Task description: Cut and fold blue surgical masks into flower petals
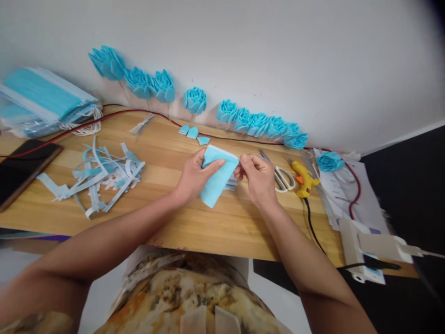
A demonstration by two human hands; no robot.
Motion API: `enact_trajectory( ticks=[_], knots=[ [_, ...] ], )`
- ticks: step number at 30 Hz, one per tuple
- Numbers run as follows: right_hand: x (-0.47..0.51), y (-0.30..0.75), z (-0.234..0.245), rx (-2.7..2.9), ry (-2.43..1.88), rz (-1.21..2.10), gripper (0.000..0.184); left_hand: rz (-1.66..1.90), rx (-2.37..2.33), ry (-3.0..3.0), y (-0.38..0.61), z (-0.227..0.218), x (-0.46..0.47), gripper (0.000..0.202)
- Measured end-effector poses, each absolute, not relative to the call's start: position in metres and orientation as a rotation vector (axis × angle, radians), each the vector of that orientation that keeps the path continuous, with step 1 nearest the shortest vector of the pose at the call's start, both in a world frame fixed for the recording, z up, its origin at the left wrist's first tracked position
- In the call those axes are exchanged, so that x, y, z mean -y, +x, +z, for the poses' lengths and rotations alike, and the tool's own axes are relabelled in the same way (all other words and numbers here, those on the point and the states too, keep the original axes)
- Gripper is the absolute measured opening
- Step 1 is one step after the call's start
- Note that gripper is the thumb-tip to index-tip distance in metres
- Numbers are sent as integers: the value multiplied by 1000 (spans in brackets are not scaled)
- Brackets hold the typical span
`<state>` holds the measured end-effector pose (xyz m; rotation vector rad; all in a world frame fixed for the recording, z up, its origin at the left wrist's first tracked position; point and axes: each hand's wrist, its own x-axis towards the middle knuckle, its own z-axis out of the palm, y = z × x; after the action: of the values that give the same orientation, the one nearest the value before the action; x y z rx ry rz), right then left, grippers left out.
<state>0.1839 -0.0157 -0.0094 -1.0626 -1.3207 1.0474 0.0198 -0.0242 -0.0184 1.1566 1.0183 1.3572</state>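
Observation:
A flat blue piece of face mask fabric hangs between my hands above the wooden table. My left hand grips its left side, thumb on top. At its upper right corner, my right hand pinches the edge with thumb and fingers. Partly hidden beneath the fabric lies a small stack of pale strips. White-handled scissors rest just right of my right hand, their blades partly covered by it. Small cut blue petal pieces lie beyond the fabric.
Several blue fabric flowers lean along the wall. A stack of masks, a phone and tangled fabric strips are left. Right are a yellow glue gun, another flower, papers and a power strip.

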Motion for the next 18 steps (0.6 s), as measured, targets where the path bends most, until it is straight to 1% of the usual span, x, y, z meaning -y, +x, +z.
enact_trajectory(
  ticks=[3,6,10,13,18],
  knots=[
    [18,183,-11,1474,-1076,1162,44,1381,-1033,1155,20,-19,24,22],
    [23,181,-12,1610,-1134,1197,45,1398,-1018,1171,21,-22,23,21],
    [23,179,-12,1568,-1176,1147,45,1432,-998,1163,21,-24,20,28],
    [20,181,-10,1486,-1177,1169,43,1444,-1009,1111,20,-22,19,33],
    [25,176,-12,1683,-1195,1279,46,1443,-1027,1134,19,-22,19,30]
  ],
)
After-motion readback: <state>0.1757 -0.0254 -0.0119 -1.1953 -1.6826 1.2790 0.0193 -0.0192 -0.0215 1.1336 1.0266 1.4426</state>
